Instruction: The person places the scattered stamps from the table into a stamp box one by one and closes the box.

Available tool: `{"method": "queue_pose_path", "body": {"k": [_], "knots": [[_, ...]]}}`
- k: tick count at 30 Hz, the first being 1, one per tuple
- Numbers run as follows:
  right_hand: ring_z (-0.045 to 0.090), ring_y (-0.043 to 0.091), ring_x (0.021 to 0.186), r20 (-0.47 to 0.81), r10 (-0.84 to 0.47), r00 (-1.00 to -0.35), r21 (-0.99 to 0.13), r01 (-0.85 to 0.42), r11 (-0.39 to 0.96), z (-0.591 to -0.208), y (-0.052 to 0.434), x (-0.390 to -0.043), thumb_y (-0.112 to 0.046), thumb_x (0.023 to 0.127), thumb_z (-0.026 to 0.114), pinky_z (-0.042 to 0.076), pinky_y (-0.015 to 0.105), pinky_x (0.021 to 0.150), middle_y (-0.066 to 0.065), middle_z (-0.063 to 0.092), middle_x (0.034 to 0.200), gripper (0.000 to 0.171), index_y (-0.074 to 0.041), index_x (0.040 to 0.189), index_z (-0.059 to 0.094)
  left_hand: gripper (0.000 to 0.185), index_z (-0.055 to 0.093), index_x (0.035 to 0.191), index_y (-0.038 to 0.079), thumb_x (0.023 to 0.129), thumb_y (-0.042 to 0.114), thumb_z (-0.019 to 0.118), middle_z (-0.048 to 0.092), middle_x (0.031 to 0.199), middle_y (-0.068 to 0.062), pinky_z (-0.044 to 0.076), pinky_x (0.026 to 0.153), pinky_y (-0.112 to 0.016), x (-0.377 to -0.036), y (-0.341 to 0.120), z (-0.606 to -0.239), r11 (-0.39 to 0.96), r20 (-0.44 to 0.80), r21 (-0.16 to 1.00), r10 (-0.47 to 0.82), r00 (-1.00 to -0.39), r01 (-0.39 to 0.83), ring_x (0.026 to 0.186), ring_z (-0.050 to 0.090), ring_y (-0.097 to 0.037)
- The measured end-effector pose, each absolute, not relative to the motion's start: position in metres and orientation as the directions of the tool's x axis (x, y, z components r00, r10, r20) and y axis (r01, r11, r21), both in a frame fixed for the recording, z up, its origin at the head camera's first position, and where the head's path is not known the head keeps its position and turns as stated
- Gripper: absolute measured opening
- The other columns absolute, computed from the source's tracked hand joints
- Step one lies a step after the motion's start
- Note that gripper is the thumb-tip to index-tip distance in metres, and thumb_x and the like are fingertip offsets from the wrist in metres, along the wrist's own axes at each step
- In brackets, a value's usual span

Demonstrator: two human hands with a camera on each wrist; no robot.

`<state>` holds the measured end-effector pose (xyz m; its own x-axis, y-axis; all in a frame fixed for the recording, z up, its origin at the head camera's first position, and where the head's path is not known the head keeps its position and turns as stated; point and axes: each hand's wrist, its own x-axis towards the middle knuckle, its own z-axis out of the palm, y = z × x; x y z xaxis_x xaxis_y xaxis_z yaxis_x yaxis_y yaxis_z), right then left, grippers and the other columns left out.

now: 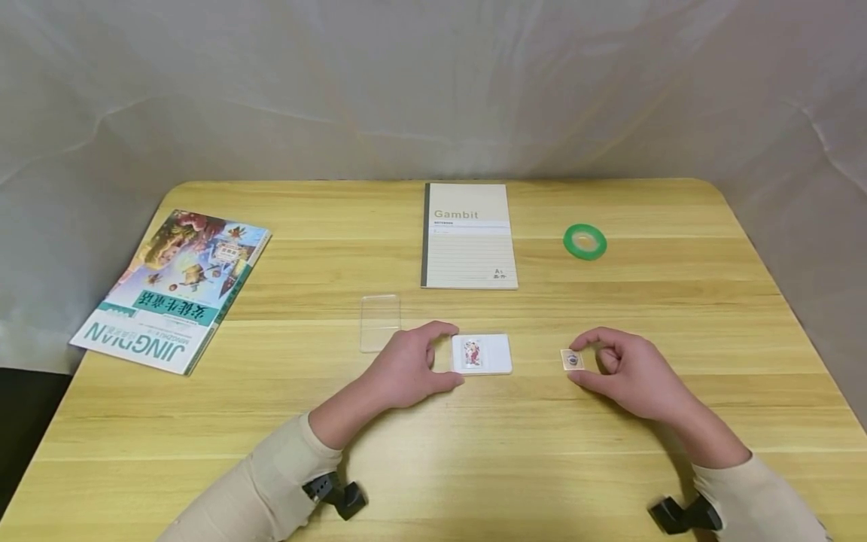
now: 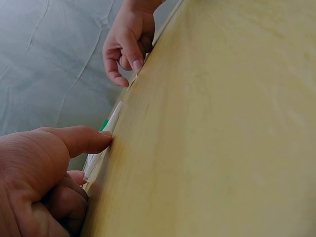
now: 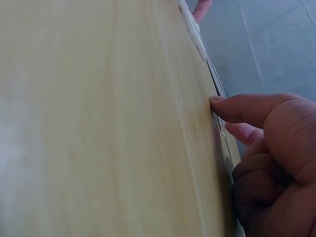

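Note:
My left hand (image 1: 412, 369) grips the left end of a flat white rectangular block (image 1: 498, 354) with rounded corners, thumb on the near side and a finger on the far side. A small picture piece (image 1: 472, 352), printed with a red and white figure, lies on its left half. To the right, the thumb and index finger of my right hand (image 1: 633, 374) pinch a small square piece (image 1: 572, 360) with a pale border and dark round print. It sits low at the table surface. In the left wrist view the white block (image 2: 116, 114) shows edge-on beyond my left thumb.
A clear plastic tray or lid (image 1: 380, 310) lies behind my left hand. Farther back are a Gambit notebook (image 1: 469, 248) and a green roll of tape (image 1: 570, 242). A picture-covered book (image 1: 183, 278) lies at the left table edge. A grey cloth (image 1: 433, 90) hangs behind the table.

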<state>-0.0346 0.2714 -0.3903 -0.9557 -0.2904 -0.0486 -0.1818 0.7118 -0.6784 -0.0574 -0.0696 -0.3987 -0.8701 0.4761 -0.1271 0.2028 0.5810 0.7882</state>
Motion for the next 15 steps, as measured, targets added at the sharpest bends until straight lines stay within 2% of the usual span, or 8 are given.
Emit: {"method": "queue_pose_path", "body": {"k": [15], "knots": [[0.026,0.004,0.052,-0.042,-0.286,-0.957,-0.664,-0.186,0.724,-0.3920,0.2698,-0.0358,-0.028,0.086,0.082,0.042,0.026,0.066,-0.011,0.025,0.059,0.025,-0.014,0.103,0.069,0.067,0.057,0.135,0.006,0.078,0.024,0.088,0.047,0.058,0.004,0.035,0.048,-0.026,-0.0577,-0.0699,-0.3990,0.582,-0.131,0.788,0.476,-0.869,0.200,0.048,0.038,-0.006]]}}
